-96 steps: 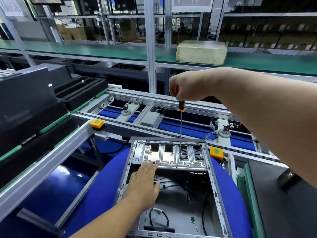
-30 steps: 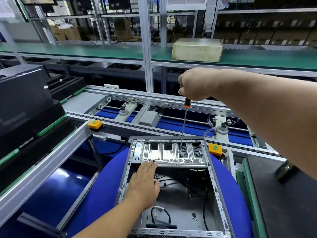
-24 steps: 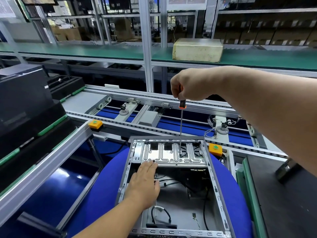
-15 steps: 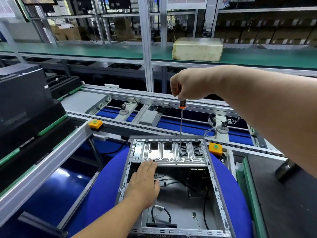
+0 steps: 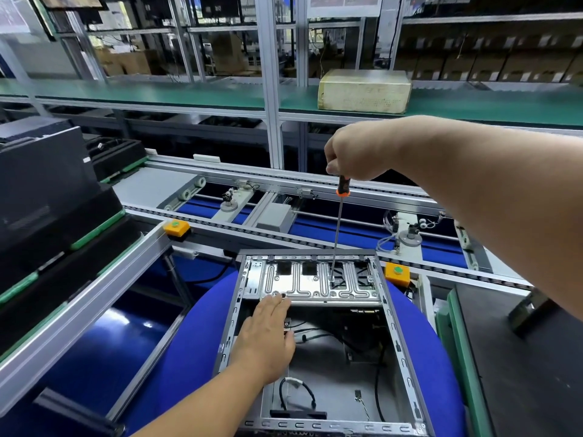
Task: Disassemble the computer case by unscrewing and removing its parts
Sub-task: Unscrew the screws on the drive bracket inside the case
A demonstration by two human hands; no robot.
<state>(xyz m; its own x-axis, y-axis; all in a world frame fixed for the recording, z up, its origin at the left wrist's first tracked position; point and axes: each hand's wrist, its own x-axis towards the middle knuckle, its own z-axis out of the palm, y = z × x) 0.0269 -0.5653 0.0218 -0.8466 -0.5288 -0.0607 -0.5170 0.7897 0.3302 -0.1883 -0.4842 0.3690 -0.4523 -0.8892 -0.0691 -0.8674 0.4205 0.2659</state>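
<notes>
From the head camera, the open case (image 5: 318,342) sits on a blue pad (image 5: 195,335), long axis running 12 to 6. The left hand (image 5: 265,339) lies flat, fingers together, on its 9 o'clock rim. The right hand (image 5: 356,152), clamped on an upright screwdriver (image 5: 339,228), hangs above; its tip meets the bracket (image 5: 310,283) at 12.

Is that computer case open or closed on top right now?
Open. The computer case has no cover on its upward side: loose cables and the silver bracket inside are plainly visible.
</notes>
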